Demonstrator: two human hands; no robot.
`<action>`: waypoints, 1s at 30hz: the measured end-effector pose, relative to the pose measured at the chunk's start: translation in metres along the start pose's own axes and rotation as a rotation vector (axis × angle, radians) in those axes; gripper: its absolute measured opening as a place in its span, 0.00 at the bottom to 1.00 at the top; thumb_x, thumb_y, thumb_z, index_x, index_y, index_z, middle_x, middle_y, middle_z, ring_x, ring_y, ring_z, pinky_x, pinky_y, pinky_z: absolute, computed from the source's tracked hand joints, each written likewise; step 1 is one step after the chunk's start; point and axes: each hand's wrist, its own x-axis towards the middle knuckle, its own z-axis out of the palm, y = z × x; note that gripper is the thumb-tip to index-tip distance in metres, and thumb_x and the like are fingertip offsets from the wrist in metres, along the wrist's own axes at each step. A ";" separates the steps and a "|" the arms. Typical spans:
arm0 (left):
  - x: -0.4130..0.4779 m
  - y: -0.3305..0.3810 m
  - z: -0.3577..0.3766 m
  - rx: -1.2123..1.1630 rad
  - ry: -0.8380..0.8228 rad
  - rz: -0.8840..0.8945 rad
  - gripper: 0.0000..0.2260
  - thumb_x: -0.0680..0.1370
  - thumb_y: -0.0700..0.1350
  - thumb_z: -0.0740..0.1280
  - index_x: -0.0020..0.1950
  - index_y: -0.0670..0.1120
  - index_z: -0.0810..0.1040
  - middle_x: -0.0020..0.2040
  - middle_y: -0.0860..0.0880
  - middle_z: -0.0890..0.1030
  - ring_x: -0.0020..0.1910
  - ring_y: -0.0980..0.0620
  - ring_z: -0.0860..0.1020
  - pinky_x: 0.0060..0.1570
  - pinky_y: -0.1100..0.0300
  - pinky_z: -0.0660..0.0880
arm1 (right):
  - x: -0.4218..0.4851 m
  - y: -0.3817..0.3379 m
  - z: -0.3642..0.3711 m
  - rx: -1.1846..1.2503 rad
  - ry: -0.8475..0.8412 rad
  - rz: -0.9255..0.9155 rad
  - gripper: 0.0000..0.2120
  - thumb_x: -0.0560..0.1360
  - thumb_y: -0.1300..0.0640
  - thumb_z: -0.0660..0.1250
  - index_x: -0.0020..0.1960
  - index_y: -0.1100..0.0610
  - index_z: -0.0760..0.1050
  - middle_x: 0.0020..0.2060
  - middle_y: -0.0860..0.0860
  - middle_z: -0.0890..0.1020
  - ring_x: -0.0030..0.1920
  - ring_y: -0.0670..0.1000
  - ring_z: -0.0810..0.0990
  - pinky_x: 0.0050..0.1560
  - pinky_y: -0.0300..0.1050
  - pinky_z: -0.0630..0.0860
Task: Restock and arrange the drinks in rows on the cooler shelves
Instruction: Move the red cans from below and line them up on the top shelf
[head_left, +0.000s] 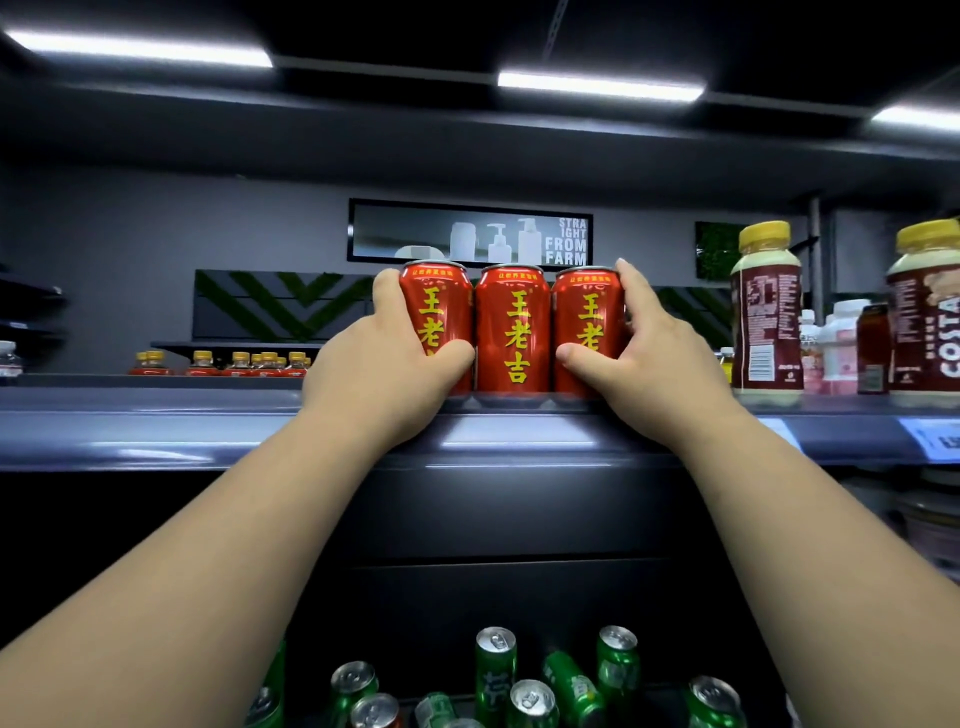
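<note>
My 3 red metal cans with yellow writing (513, 291) stand in a row at the front of the dark grey cooler shelf (208, 431), side by side and touching. My left hand (384, 364) curls round the left can (435, 306), thumb in front and fingers round the outer side. My right hand (639, 358) curls round the right can (587, 312) the same way. The middle can (513, 343) sits squeezed between them, and I do not hold it. I think I press from both sides so all 3 move as 1 block in a straight row. Tall brown bottles with yellow caps (768, 322) stand to the right, apart from my cans. Down below, shiny green cans (496, 660) sit in a jumble, so I think those need rows too.
</note>
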 end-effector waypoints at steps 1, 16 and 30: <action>0.000 0.001 0.000 0.009 0.001 -0.007 0.34 0.73 0.63 0.61 0.74 0.52 0.52 0.49 0.47 0.75 0.45 0.42 0.75 0.44 0.50 0.72 | 0.000 0.000 0.000 0.000 -0.001 0.003 0.46 0.71 0.33 0.67 0.80 0.42 0.47 0.69 0.51 0.76 0.65 0.58 0.75 0.62 0.54 0.72; 0.001 0.001 0.001 0.061 -0.003 -0.020 0.34 0.74 0.64 0.60 0.75 0.52 0.51 0.51 0.46 0.75 0.45 0.42 0.74 0.44 0.51 0.69 | -0.001 -0.003 -0.001 -0.032 0.028 0.000 0.45 0.72 0.33 0.67 0.80 0.43 0.48 0.67 0.53 0.77 0.64 0.59 0.75 0.59 0.54 0.72; -0.030 0.017 -0.005 0.061 0.305 0.344 0.35 0.70 0.63 0.61 0.73 0.46 0.64 0.69 0.38 0.67 0.65 0.36 0.69 0.61 0.40 0.68 | -0.022 0.020 -0.017 0.139 0.057 -0.102 0.37 0.73 0.36 0.61 0.78 0.48 0.59 0.73 0.50 0.69 0.72 0.53 0.67 0.71 0.56 0.66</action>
